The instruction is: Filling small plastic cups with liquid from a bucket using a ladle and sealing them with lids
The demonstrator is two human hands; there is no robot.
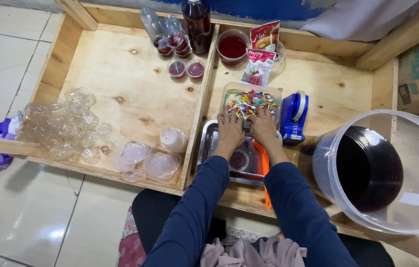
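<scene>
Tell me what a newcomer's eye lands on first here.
Both hands, the left hand and right hand, reach into a clear tub of colourful small spoons at centre. A big clear bucket of dark liquid fills the right side; a heap of empty plastic cups lies left.

Two hands, the left hand (230, 129) and the right hand (264, 126), lie side by side at centre frame. One clear box of coloured spoons (250, 100) sits just above them, with one blue tape dispenser (294, 117) to its right. Two sachets (261, 52) stand at upper centre, beside one bottle of dark drink (197, 24) and one bowl of red liquid (232, 47). Two filled small cups (186, 68) stand apart; one big tub (378, 170) fills the lower right. The empty cups (63, 126) at left are too many to count.
</scene>
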